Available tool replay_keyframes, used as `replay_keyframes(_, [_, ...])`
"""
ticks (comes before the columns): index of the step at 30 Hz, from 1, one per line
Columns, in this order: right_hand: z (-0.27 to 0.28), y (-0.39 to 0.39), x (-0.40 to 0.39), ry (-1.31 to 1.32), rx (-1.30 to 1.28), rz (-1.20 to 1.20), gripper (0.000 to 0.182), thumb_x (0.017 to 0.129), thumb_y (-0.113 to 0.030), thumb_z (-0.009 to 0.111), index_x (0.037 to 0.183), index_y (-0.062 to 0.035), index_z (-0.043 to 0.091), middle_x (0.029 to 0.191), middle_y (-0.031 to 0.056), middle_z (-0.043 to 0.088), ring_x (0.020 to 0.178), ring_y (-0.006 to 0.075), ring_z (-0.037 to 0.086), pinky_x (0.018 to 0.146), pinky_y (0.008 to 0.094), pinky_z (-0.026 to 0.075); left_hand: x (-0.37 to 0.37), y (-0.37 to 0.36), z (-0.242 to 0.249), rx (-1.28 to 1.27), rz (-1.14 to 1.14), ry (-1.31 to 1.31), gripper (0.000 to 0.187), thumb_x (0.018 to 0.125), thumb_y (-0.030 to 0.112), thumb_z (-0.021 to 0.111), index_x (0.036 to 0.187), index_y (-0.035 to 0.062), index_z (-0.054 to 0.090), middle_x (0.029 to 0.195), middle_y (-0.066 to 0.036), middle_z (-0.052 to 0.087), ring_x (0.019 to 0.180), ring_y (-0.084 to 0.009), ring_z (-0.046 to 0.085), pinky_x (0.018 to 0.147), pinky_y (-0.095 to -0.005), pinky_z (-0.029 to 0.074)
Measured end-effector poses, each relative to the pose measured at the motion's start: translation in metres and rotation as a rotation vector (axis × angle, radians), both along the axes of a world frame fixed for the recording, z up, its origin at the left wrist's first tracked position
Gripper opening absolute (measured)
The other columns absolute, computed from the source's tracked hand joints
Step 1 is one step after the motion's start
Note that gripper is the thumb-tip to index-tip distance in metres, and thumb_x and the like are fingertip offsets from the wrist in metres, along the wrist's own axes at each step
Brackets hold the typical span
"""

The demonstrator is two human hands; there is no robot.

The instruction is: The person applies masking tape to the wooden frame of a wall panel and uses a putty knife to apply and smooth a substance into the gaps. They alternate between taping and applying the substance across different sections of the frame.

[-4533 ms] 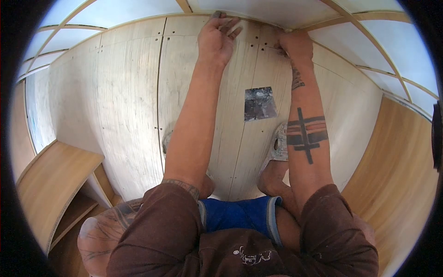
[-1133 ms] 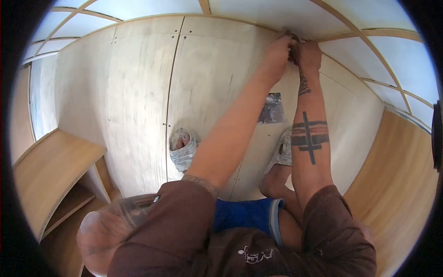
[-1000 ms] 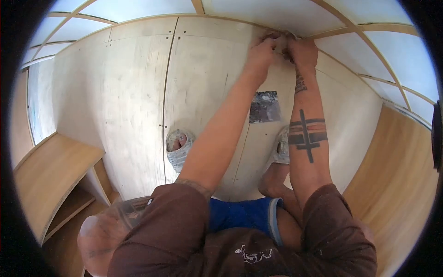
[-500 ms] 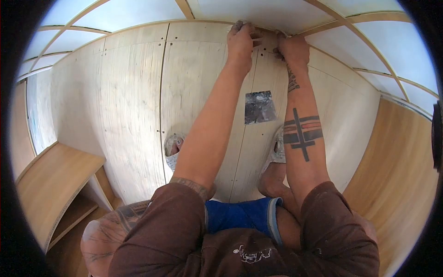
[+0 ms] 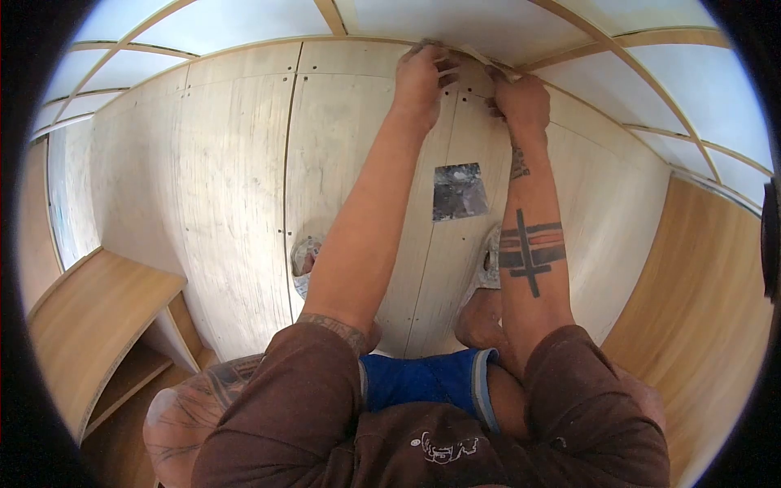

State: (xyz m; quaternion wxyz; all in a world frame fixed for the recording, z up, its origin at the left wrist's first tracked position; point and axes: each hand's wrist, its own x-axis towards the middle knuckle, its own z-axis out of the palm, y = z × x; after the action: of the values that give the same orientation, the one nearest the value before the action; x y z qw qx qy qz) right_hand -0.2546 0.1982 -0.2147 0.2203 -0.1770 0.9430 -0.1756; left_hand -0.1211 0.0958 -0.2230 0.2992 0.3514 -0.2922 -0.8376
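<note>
Both my arms reach forward to the far edge of the pale plywood floor [image 5: 228,154], where it meets a white panel with wooden strips [image 5: 455,23]. My left hand [image 5: 421,81] is at this edge with its fingers curled; whether it holds anything is hidden. To its right, my right hand [image 5: 521,102] has its fingers closed at a thin pale strip [image 5: 476,55], which stands slightly off the edge between the two hands. A dark, smudged square sheet [image 5: 460,192] lies on the boards between my forearms.
A wooden shelf unit [image 5: 114,301] stands at the lower left. Along the right side rises a wooden panel [image 5: 691,268]. Framed white panels run along the far side. My feet rest on the boards, and screw heads and seams mark them.
My right hand has moved slightly back toward me and right, and more of the pale strip shows beside it. My left hand has shifted a little left.
</note>
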Motion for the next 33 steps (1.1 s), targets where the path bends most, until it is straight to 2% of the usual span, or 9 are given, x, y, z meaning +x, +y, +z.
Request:
replay_keyframes(2, [-0.006, 0.004, 0.002, 0.265, 0.061, 0.073, 0.062, 0.093, -0.056, 0.066, 0.099, 0.0053, 0.074, 0.087, 0.0222, 0.076, 0.092, 0.0380, 0.074, 0.086, 0.0463, 0.056, 0.000, -0.001, -0.001, 0.027, 0.008, 0.044, 0.029, 0.106, 0.018, 0.045, 0.122, -0.0023, 0.057, 0.117, -0.015, 0.062, 0.103, -0.0296, 0.063, 0.086, -0.0440, 0.052])
replay_keyframes(3, [-0.007, 0.005, 0.001, 0.264, 0.062, 0.073, 0.062, 0.093, -0.056, 0.066, 0.099, 0.0053, 0.074, 0.087, 0.0222, 0.076, 0.092, 0.0380, 0.074, 0.086, 0.0463, 0.056, 0.000, -0.003, -0.001, 0.029, 0.008, 0.043, 0.029, 0.106, 0.018, 0.045, 0.122, -0.0023, 0.057, 0.117, -0.015, 0.062, 0.103, -0.0296, 0.063, 0.086, -0.0440, 0.052])
replay_keyframes(5, [0.002, 0.005, 0.004, 0.118, 0.082, 0.005, 0.063, 0.091, -0.059, 0.066, 0.110, 0.0009, 0.075, 0.114, 0.0255, 0.073, 0.109, 0.0437, 0.069, 0.094, 0.0506, 0.055, 0.001, -0.006, -0.004, 0.013, -0.013, 0.080, 0.028, 0.108, 0.020, 0.042, 0.120, -0.0012, 0.056, 0.114, -0.014, 0.061, 0.101, -0.0301, 0.062, 0.087, -0.0453, 0.051])
replay_keyframes(11, [0.014, 0.004, 0.020, 0.202, 0.071, 0.073, 0.065, 0.100, -0.055, 0.051, 0.106, 0.0063, 0.073, 0.103, 0.0327, 0.072, 0.101, 0.0496, 0.069, 0.090, 0.0533, 0.054, -0.001, -0.011, 0.002, 0.160, 0.042, 0.146, 0.026, 0.109, 0.021, 0.040, 0.113, 0.0011, 0.056, 0.108, -0.013, 0.060, 0.100, -0.0310, 0.061, 0.093, -0.0486, 0.049])
replay_keyframes(14, [0.000, 0.000, 0.017, 0.296, -0.009, 0.050, 0.064, 0.100, -0.053, 0.051, 0.104, 0.0068, 0.073, 0.103, 0.0337, 0.071, 0.101, 0.0502, 0.069, 0.090, 0.0546, 0.054, -0.002, -0.015, -0.002, 0.236, 0.040, 0.215, 0.019, 0.104, 0.018, 0.048, 0.110, 0.0024, 0.059, 0.101, -0.011, 0.060, 0.092, -0.0265, 0.061, 0.083, -0.0435, 0.048])
replay_keyframes(21, [0.001, 0.006, 0.018, 0.281, 0.070, 0.020, 0.064, 0.100, -0.054, 0.053, 0.097, 0.0068, 0.072, 0.097, 0.0310, 0.073, 0.095, 0.0492, 0.071, 0.089, 0.0526, 0.055, 0.000, -0.016, 0.004, 0.249, 0.045, 0.261, 0.020, 0.102, 0.020, 0.050, 0.110, 0.0020, 0.056, 0.105, -0.012, 0.059, 0.093, -0.0289, 0.060, 0.084, -0.0449, 0.049])
replay_keyframes(24, [0.001, 0.007, 0.019, 0.139, 0.071, -0.012, 0.065, 0.099, -0.055, 0.054, 0.097, 0.0067, 0.072, 0.100, 0.0305, 0.073, 0.096, 0.0488, 0.071, 0.089, 0.0516, 0.055, 0.003, -0.019, 0.003, 0.277, 0.046, 0.265, 0.022, 0.101, 0.021, 0.051, 0.110, 0.0019, 0.056, 0.107, -0.012, 0.058, 0.096, -0.0297, 0.059, 0.085, -0.0451, 0.049])
replay_keyframes(26, [0.001, 0.007, 0.020, 0.229, 0.051, -0.005, 0.067, 0.098, -0.057, 0.053, 0.100, 0.0068, 0.073, 0.104, 0.0293, 0.073, 0.099, 0.0475, 0.070, 0.090, 0.0513, 0.055, 0.005, -0.024, 0.006, 0.290, -0.023, 0.234, 0.027, 0.100, 0.027, 0.049, 0.114, 0.0046, 0.055, 0.115, -0.016, 0.060, 0.109, -0.0360, 0.060, 0.100, -0.0520, 0.045])
replay_keyframes(33, [-0.005, -0.004, 0.005, 0.250, 0.024, 0.020, 0.067, 0.098, -0.057, 0.051, 0.104, 0.0057, 0.073, 0.108, 0.0289, 0.072, 0.105, 0.0473, 0.069, 0.091, 0.0533, 0.054, 0.011, -0.024, 0.010, 0.280, -0.018, 0.231, 0.030, 0.096, 0.029, 0.054, 0.115, 0.0045, 0.055, 0.114, -0.016, 0.060, 0.110, -0.0355, 0.058, 0.102, -0.0525, 0.042])
